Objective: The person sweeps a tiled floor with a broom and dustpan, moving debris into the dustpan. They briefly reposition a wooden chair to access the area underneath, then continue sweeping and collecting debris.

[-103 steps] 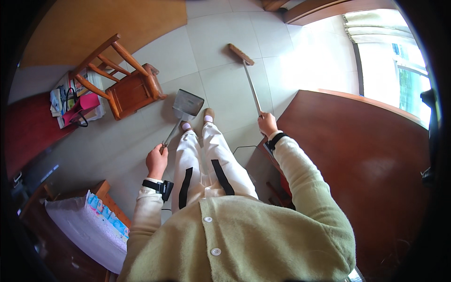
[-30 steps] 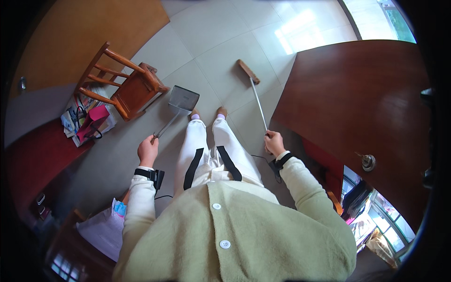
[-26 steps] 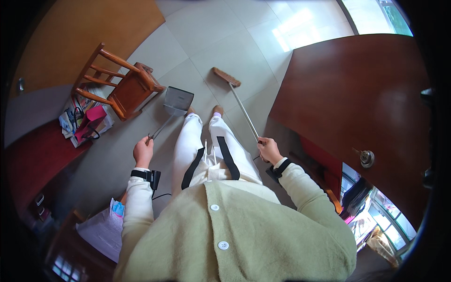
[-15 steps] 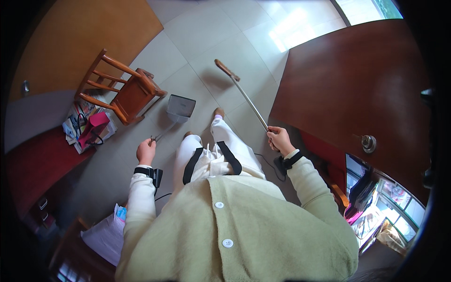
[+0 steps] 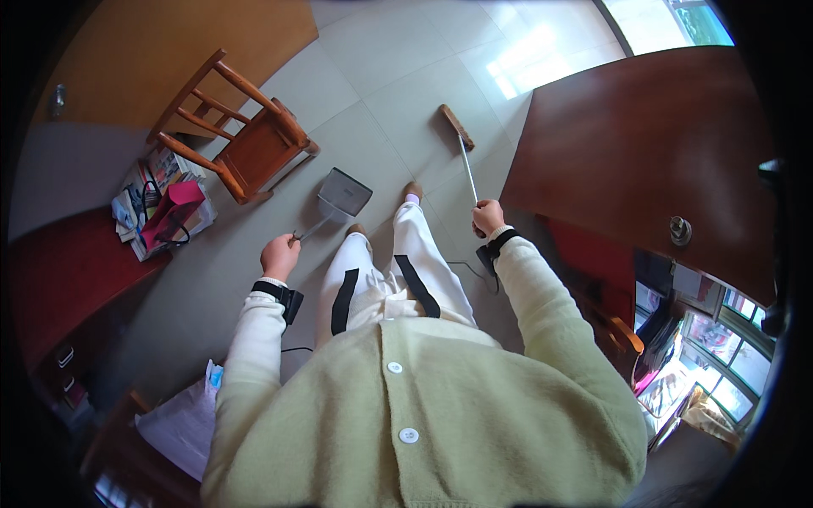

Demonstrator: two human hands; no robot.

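My right hand (image 5: 488,218) is wrapped round the pole of a broom (image 5: 468,169), whose brown head rests on or just over the tiles ahead and to the right of my feet. In my left hand (image 5: 280,256) is the thin handle of a grey dustpan (image 5: 345,192). The pan lies low near the floor, left of my feet, with its wide side turned away from me. Whether the broom's bristles touch the floor I cannot tell.
A wooden chair (image 5: 254,152) stands at the left, beside papers and a pink bag (image 5: 174,212). On the right is a large dark red wooden desk (image 5: 644,144). Pale floor tiles (image 5: 381,93) stretch ahead. A black cable (image 5: 474,269) runs near my right leg.
The broom head has swung right, and its pole stands more upright in view. My right hand has come inward and farther forward. The left hand and dustpan have shifted slightly right in view.
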